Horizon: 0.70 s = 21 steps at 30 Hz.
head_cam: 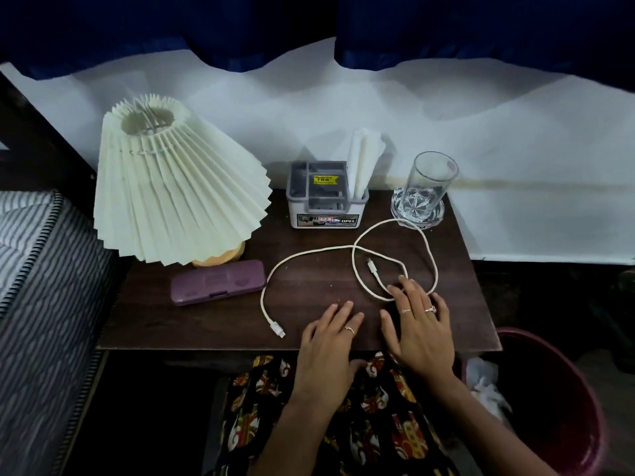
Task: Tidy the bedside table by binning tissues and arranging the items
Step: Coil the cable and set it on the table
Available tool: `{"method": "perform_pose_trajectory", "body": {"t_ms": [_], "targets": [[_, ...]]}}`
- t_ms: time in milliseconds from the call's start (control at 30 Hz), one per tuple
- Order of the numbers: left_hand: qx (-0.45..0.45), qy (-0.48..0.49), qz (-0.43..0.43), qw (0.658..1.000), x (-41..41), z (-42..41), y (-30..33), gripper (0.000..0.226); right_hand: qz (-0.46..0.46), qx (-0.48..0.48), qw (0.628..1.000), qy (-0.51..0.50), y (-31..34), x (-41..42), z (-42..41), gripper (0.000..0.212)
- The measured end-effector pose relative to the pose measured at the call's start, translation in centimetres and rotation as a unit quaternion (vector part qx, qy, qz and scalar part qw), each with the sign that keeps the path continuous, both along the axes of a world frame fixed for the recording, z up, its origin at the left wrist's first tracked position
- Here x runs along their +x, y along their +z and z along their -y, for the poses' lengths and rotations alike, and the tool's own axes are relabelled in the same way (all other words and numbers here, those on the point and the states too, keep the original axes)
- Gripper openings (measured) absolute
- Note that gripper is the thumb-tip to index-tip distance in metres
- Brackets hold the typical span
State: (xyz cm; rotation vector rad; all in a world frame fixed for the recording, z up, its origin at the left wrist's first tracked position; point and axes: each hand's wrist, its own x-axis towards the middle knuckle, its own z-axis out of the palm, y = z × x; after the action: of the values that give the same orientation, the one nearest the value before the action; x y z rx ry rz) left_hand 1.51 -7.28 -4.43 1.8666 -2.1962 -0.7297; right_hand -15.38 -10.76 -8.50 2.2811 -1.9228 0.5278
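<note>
A white charging cable point(311, 252) lies in loose loops across the dark wooden bedside table point(192, 334). My right hand point(421, 324) lies flat with its fingertips on the cable's right-hand loop. To its left my left hand point(330, 341) rests flat on the table's front edge, holding nothing. A purple case point(218, 281) lies at the front left. At the back stands a grey organiser box point(326, 201) with folded white tissues point(362, 163) upright in it. Crumpled tissues point(486, 383) lie in the maroon bin point(567, 427) at the lower right.
A pleated cream lamp point(171, 187) leans at the back left of the table. A clear glass point(429, 183) stands on a glass coaster point(398, 207) at the back right. A striped bed point(37, 286) borders the left side. A pale wall runs behind.
</note>
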Motion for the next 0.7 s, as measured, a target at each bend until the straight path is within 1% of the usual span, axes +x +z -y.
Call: {"method": "perform_pose_trajectory", "body": {"t_ms": [67, 167, 467, 700], "targets": [[-0.013, -0.003, 0.005, 1.0, -0.3, 0.3, -0.1, 0.066, 0.001, -0.011, 1.0, -0.001, 0.1, 0.1, 0.2, 0.047], [-0.032, -0.011, 0.016, 0.999, -0.5, 0.4, -0.5, 0.065, -0.003, -0.011, 1.0, 0.004, 0.0, 0.1, 0.2, 0.048], [-0.043, -0.026, 0.043, 0.998, -0.9, 0.1, -1.2, 0.064, -0.021, 0.02, 0.999, 0.013, 0.0, -0.3, 0.0, 0.052], [-0.049, -0.041, 0.056, 0.996, -0.9, 0.1, -1.5, 0.06, -0.023, 0.02, 0.999, 0.026, -0.1, -0.5, 0.0, 0.055]]}}
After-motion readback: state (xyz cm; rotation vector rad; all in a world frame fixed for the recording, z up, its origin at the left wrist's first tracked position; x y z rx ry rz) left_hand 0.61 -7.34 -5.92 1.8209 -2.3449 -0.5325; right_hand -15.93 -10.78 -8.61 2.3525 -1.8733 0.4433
